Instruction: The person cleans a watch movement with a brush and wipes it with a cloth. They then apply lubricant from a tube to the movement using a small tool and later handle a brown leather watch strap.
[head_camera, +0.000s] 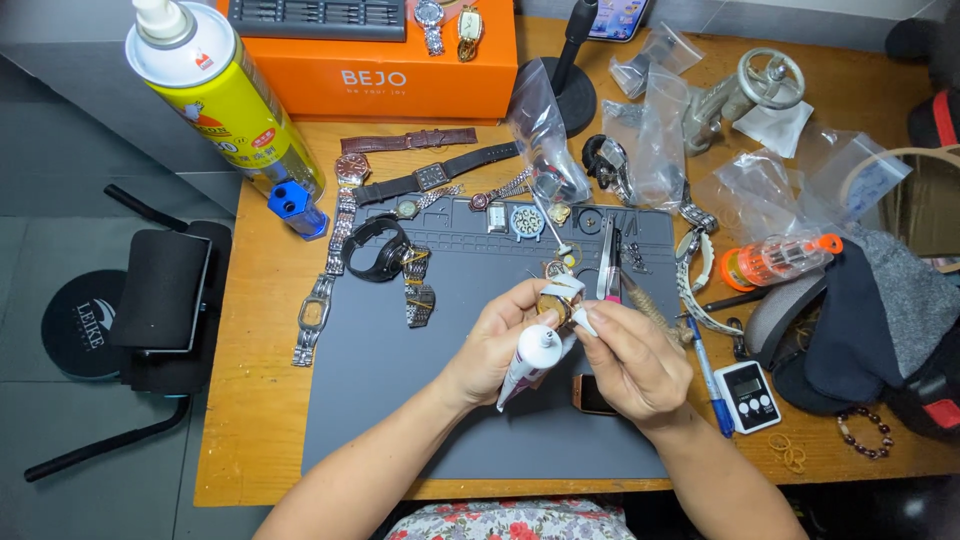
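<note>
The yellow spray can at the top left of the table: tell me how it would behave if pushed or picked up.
The yellow spray can appears to lie tilted near the table edge, so its round body would probably roll if nudged. Its smooth, glossy wall may feel slippery. It looks rigid, likely metal, so it should not flex. The blue block at its base might stop some rolling.
</note>
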